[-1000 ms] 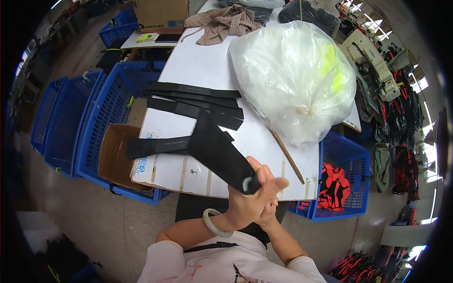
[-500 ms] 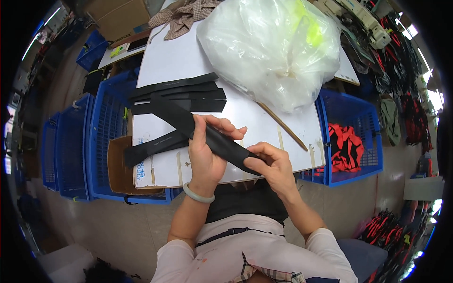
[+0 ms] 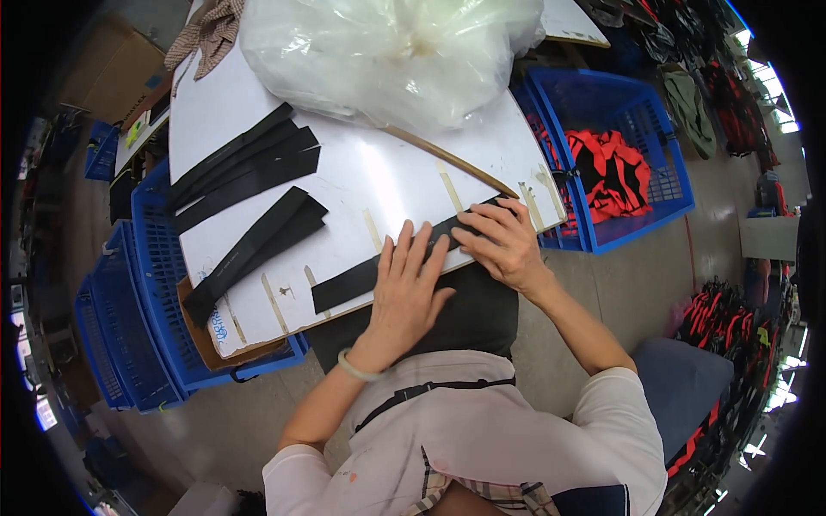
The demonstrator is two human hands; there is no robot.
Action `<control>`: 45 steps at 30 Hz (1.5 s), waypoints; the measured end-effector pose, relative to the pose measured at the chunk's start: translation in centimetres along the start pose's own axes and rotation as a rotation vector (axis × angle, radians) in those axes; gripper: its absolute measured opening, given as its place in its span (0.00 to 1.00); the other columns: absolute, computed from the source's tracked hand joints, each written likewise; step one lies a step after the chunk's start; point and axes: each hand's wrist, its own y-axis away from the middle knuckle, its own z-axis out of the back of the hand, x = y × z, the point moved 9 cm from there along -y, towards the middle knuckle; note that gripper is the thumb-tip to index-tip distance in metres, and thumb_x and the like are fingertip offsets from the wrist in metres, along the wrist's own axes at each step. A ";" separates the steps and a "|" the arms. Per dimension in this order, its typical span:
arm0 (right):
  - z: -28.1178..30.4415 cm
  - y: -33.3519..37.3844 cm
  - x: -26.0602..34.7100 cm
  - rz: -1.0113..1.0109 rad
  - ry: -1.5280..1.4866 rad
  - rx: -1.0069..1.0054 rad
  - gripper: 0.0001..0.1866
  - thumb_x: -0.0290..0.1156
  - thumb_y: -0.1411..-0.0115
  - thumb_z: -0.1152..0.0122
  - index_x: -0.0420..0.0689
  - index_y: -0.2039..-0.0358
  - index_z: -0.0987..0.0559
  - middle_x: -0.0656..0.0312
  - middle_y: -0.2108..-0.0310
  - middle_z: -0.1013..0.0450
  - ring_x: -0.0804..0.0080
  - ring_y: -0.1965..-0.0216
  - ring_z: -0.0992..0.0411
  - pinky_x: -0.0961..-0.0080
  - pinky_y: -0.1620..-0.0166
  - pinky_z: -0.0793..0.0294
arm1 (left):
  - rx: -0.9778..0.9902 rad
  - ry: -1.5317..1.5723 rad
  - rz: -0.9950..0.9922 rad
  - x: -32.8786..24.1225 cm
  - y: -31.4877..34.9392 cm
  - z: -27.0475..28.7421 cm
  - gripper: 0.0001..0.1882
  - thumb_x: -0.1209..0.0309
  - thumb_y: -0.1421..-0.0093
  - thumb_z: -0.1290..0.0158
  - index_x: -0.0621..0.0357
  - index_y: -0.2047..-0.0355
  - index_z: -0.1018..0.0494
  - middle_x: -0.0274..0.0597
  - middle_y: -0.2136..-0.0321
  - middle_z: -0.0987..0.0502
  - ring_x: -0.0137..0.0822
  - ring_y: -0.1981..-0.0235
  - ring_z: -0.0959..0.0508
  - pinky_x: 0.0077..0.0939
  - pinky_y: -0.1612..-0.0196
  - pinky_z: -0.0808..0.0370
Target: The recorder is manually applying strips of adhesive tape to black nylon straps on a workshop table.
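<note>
A black fabric strip [image 3: 346, 286] lies flat along the near edge of the white table [image 3: 344, 185]. My left hand [image 3: 406, 288] presses on its middle, palm down with fingers spread. Toward the strip's right end, my right hand [image 3: 506, 242] rests on it, fingers stretched out and slightly bent. Beyond my left hand, two overlapping black strips [image 3: 258, 245] lie at a slant. Farther back is a fanned stack of several more black strips [image 3: 249, 163].
A large clear plastic bag [image 3: 387, 60] fills the table's far side, with a wooden stick [image 3: 452, 163] beside it. Blue crates [image 3: 155, 258] stand on the left. Another blue crate [image 3: 594, 245] on the right holds red-and-black pieces [image 3: 607, 172]. A checked cloth [image 3: 211, 39] lies far left.
The strip held folded in the air between both hands now lies flat on the table. Both hands have gone from gripping it to lying on it. The view has turned.
</note>
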 end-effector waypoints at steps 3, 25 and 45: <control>0.5 2.7 -1.8 -0.102 0.041 0.098 0.18 0.37 0.49 0.33 0.52 0.55 0.19 0.65 0.48 0.26 0.65 0.43 0.33 0.60 0.40 0.40 | 0.077 -0.106 -0.028 0.6 0.4 -1.8 0.43 0.71 0.53 0.35 0.57 0.36 0.41 0.53 0.35 0.44 0.54 0.33 0.46 0.52 0.33 0.50; 1.2 5.9 -3.8 -0.153 -0.029 -0.078 0.19 0.34 0.48 0.32 0.51 0.54 0.19 0.64 0.47 0.26 0.59 0.41 0.34 0.58 0.39 0.38 | 0.053 -0.176 0.001 -2.2 -0.4 -4.1 0.46 0.73 0.53 0.37 0.67 0.36 0.47 0.59 0.33 0.48 0.54 0.31 0.49 0.53 0.32 0.53; 0.8 5.7 -3.5 -0.151 -0.006 -0.054 0.18 0.34 0.50 0.32 0.47 0.56 0.17 0.60 0.48 0.25 0.58 0.41 0.34 0.57 0.38 0.41 | -0.037 -0.298 -0.057 -1.7 0.0 -4.3 0.32 0.71 0.47 0.46 0.67 0.41 0.39 0.56 0.35 0.43 0.53 0.32 0.46 0.51 0.33 0.48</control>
